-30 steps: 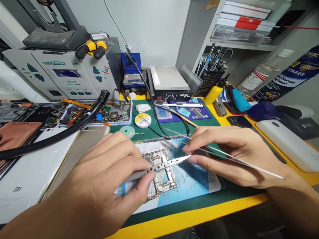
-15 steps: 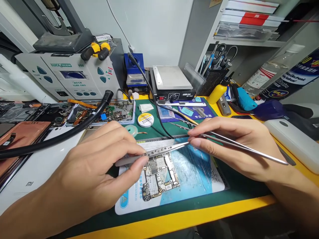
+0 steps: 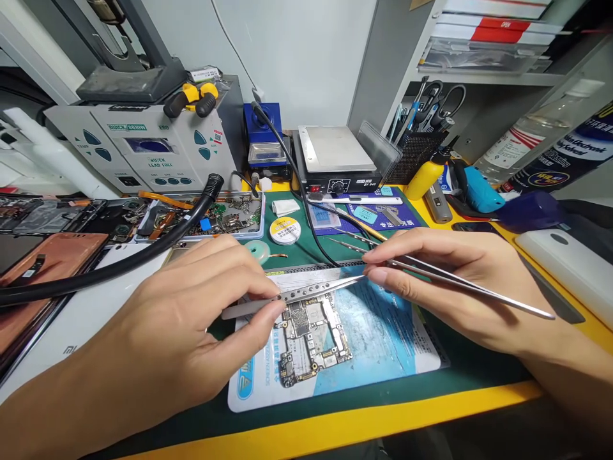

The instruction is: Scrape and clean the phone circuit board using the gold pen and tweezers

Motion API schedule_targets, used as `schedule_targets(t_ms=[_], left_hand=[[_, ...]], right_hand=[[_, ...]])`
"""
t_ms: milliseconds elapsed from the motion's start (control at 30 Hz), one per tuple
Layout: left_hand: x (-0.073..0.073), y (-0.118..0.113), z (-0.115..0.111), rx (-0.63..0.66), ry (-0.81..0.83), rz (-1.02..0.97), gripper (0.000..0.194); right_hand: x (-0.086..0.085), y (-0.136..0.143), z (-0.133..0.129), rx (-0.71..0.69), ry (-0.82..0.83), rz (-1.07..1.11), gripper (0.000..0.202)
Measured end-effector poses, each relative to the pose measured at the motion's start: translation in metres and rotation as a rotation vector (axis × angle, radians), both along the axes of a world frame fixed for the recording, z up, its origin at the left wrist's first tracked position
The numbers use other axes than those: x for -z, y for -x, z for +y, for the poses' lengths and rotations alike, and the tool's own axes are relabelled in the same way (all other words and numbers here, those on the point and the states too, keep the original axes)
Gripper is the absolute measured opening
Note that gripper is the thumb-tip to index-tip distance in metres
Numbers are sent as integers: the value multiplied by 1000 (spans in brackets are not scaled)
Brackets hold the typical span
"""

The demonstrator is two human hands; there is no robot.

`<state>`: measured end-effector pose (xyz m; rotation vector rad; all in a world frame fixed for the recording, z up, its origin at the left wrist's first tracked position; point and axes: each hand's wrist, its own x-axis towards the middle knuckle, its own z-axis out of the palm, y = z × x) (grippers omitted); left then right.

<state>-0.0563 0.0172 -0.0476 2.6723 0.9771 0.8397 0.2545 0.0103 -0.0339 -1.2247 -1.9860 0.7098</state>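
Between the thumb and forefinger of my left hand [image 3: 211,313] are grey tweezers with a row of holes [image 3: 311,290], their tips pointing right. My right hand [image 3: 445,281] pinches silver tweezers [image 3: 460,278], whose spread tips point left. The tips of the grey tweezers reach close to my right fingertips; whether they touch cannot be made out. Under the grey tweezers a phone circuit board [image 3: 318,342] lies on a blue and white mat [image 3: 378,358], its upper edge partly covered by them.
Behind my hands stand a hot air station [image 3: 153,153], a heating plate [image 3: 335,153] and a round tin [image 3: 285,230]. A black hose [image 3: 143,275] crosses the left side. A yellow bottle [image 3: 424,176] and a clear bottle [image 3: 514,147] stand at the right.
The view has shifted a little, so the bench items and circuit board appear slightly farther right. Both hands keep nearly the same pose, still holding their tweezers.
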Motion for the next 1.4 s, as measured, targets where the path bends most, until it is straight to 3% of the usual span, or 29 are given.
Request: schedule_targets(t_ms=[900, 1167, 1267, 1400], left_hand=[[0, 1, 0, 18, 9, 63, 10], [7, -12, -8, 62, 0, 18, 11], [12, -18, -10, 101, -59, 25, 15], [17, -20, -11, 58, -92, 13, 14]], right_hand=[[0, 4, 1, -17, 24, -9, 9], [-5, -5, 1, -147, 45, -106, 16], [-7, -6, 1, -144, 18, -166, 17], [-7, -4, 0, -138, -23, -177, 18]])
